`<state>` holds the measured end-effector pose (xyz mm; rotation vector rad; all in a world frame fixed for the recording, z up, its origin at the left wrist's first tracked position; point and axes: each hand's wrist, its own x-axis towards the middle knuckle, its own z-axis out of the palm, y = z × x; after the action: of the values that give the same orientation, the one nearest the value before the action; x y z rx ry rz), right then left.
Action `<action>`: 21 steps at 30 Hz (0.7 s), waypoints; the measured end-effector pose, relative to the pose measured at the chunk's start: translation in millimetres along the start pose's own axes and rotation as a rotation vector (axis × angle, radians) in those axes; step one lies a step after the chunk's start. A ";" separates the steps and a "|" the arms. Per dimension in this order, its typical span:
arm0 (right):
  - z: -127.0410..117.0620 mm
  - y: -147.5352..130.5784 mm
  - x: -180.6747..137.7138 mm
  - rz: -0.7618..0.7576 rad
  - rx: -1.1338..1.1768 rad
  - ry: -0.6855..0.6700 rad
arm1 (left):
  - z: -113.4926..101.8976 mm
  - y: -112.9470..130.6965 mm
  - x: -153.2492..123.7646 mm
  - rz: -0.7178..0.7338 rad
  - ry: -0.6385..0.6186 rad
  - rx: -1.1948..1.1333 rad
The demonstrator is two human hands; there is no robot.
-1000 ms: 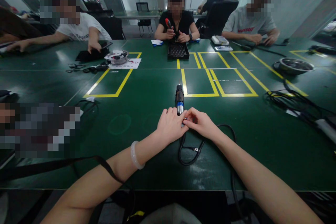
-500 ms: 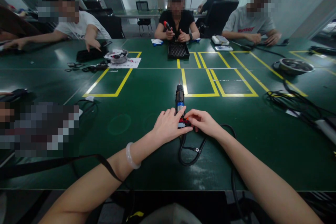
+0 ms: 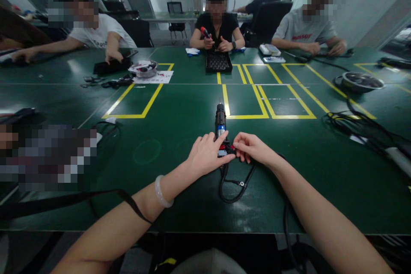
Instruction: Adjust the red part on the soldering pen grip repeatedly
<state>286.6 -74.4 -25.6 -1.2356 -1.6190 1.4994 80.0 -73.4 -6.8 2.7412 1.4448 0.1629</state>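
Note:
A corded electric screwdriver (image 3: 220, 115), black with a blue band, lies on the table with its thin tip pointing away from me. My left hand (image 3: 205, 150) is over its rear half and steadies it, index finger and thumb reaching across the body. At the right side of the tool, my right hand (image 3: 252, 146) is closed in a pinch at a small red part (image 3: 233, 147). The fingertips hide most of that part. A black cable (image 3: 229, 202) loops behind the tool toward me and passes under my right forearm.
Yellow tape (image 3: 247, 117) marks boxes on the green table (image 3: 180, 205). Across it, a co-worker's hand holds a red-and-black tool (image 3: 205, 32) by a black tray (image 3: 218, 68). Coiled cables (image 3: 349, 122) and a metal bowl (image 3: 362, 81) lie right. A black strap (image 3: 80, 197) crosses my left forearm.
My right hand has shifted slightly right, its fingertips moving from the top of the tool's rear to its right side. My left hand and the screwdriver stay in place.

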 end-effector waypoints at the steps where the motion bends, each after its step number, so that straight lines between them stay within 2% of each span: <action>1: 0.1 -0.8 -0.2 -0.006 0.018 -0.005 | 0.1 0.2 0.0 -0.004 -0.001 0.000; 6: -1.0 -5.0 -2.6 -0.064 0.106 -0.089 | 0.2 0.9 -0.2 -0.007 -0.006 -0.003; 9: -1.0 -4.5 -3.3 -0.076 0.078 -0.118 | 0.4 1.0 -0.5 -0.008 -0.003 0.001; 16: 2.3 -1.0 -2.2 -0.060 0.016 -0.054 | 0.5 0.8 -0.8 0.002 0.006 0.011; 21: 1.6 -2.5 -2.8 -0.087 -0.230 0.031 | 0.9 0.8 -0.3 0.002 0.000 0.012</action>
<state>285.7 -77.4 -23.0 -1.2848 -1.8400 1.2626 80.6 -74.1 -7.6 2.7524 1.4480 0.1541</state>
